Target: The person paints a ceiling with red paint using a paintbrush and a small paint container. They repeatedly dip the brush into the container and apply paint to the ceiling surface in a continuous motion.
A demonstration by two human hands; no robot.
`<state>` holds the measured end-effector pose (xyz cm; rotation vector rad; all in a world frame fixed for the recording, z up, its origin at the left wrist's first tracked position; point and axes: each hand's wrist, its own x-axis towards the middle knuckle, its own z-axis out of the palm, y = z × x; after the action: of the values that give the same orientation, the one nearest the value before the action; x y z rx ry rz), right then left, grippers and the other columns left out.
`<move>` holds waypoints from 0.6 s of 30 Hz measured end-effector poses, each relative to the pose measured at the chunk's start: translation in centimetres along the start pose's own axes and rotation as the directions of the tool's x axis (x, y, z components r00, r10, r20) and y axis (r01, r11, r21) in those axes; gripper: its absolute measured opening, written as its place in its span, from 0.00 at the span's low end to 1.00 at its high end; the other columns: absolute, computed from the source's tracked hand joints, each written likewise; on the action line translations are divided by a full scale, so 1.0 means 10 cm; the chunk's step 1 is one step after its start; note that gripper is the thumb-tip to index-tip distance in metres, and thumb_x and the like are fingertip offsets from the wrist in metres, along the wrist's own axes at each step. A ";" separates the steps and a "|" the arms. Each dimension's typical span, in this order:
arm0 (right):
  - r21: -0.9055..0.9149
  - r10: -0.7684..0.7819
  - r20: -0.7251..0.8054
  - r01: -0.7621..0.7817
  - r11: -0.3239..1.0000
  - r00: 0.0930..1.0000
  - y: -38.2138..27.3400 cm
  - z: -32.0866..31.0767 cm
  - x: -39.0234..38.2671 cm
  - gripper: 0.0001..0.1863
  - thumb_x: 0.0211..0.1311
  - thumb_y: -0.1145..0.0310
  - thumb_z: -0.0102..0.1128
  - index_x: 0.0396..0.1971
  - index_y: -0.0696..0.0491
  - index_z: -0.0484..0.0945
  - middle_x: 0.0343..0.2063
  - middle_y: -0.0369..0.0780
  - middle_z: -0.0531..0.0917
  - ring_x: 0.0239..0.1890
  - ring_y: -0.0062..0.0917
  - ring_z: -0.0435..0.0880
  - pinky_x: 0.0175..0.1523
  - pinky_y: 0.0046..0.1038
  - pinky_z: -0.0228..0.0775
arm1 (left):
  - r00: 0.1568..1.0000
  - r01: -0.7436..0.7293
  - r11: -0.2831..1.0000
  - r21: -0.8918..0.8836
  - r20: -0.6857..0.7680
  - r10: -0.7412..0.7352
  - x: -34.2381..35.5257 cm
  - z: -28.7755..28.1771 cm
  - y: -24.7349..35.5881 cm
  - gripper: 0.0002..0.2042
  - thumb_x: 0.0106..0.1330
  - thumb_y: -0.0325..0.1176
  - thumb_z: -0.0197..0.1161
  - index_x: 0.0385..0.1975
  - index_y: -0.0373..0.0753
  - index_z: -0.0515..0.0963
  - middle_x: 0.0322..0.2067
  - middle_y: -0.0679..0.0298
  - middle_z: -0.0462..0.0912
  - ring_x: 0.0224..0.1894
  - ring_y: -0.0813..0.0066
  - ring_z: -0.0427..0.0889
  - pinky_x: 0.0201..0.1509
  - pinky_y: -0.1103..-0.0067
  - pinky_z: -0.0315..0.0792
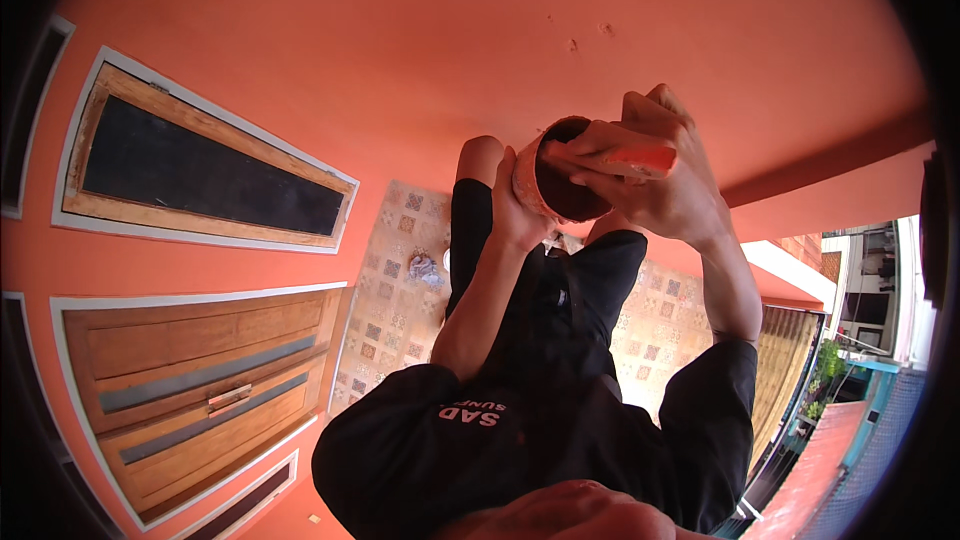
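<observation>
A round, open-topped container [530, 185], smeared with orange-red on its outside, is tilted in front of me with its dark inside showing. My left hand [518, 220] is wrapped round its side. Over its mouth, my right hand [672, 185] is closed on a tool with a flat orange-red handle [645, 160]. The tool's other end goes down into the container, so I cannot make out what kind of tool it is.
An orange-red wall [450, 50] rises ahead, with small rough marks [605, 29] high on it. To the left are a wood-framed dark window [210, 165] and a wooden door [180, 340]. A crumpled greyish bundle [425, 268] lies on the patterned tile floor [385, 335].
</observation>
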<state>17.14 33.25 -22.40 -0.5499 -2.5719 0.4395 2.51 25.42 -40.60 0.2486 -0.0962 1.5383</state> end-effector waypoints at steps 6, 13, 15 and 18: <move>-0.047 -0.042 0.011 0.042 0.998 0.999 -0.04 0.06 0.03 0.11 0.49 0.65 0.75 0.35 0.41 0.88 0.21 0.36 0.74 0.33 0.31 0.72 0.44 0.33 0.68 | 0.975 -0.042 0.989 0.143 -0.212 0.072 0.01 0.06 0.01 0.33 0.76 0.63 0.43 0.66 0.42 0.68 0.61 0.55 0.75 0.62 0.59 0.78 0.60 0.61 0.81; -0.046 -0.024 0.040 0.025 0.999 0.999 -0.02 0.05 0.06 0.11 0.51 0.62 0.76 0.37 0.39 0.89 0.23 0.35 0.74 0.35 0.32 0.72 0.42 0.32 0.68 | 0.969 -0.036 0.995 0.094 -0.241 0.057 0.00 0.11 0.00 0.31 0.76 0.62 0.43 0.62 0.42 0.71 0.53 0.56 0.79 0.52 0.61 0.84 0.46 0.66 0.86; -0.004 0.017 -0.030 -0.018 1.000 0.999 0.01 -0.02 0.03 0.11 0.51 0.61 0.76 0.36 0.39 0.89 0.23 0.34 0.74 0.34 0.30 0.71 0.40 0.32 0.67 | 0.999 0.014 0.998 -0.067 -0.032 -0.017 0.05 0.11 0.04 0.36 0.75 0.66 0.35 0.68 0.43 0.66 0.61 0.53 0.75 0.60 0.57 0.79 0.52 0.61 0.84; 0.075 0.039 -0.105 -0.031 0.997 0.994 0.05 -0.10 0.01 0.10 0.51 0.61 0.77 0.35 0.39 0.90 0.23 0.33 0.73 0.34 0.29 0.69 0.38 0.32 0.65 | 0.987 -0.007 0.998 0.059 -0.159 0.017 0.05 0.12 0.02 0.34 0.75 0.66 0.38 0.65 0.42 0.68 0.51 0.53 0.79 0.42 0.60 0.84 0.28 0.74 0.78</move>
<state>17.68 33.92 -21.74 -0.5779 -2.4375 0.5006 2.44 25.68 -39.26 0.1700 0.0741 1.5688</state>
